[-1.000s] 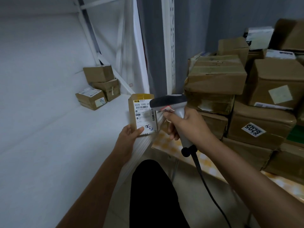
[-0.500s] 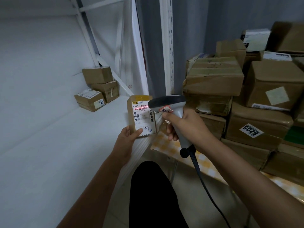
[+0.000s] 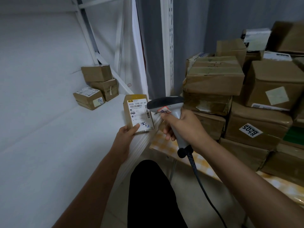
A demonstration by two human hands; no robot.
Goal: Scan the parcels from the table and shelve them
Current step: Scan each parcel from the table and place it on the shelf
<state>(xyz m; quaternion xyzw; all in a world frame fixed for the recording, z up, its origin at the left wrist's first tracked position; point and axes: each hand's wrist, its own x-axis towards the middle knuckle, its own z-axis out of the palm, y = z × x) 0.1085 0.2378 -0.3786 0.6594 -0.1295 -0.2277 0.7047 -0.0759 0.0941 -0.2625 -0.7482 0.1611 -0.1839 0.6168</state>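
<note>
Left hand (image 3: pixel 126 137) pinches a small parcel (image 3: pixel 138 114) (label up) above the shelf (image 3: pixel 49 153); right hand (image 3: pixel 182 125) grips the scanner (image 3: pixel 166 105), seemingly just right of it.

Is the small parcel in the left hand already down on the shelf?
No. The left hand holds the small parcel upright at the shelf's front edge, label facing the scanner.

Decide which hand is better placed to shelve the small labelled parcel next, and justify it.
Left. The left hand already holds the small parcel just above the white shelf; the right hand grips the barcode scanner, on the side of the stacked boxes.
</note>
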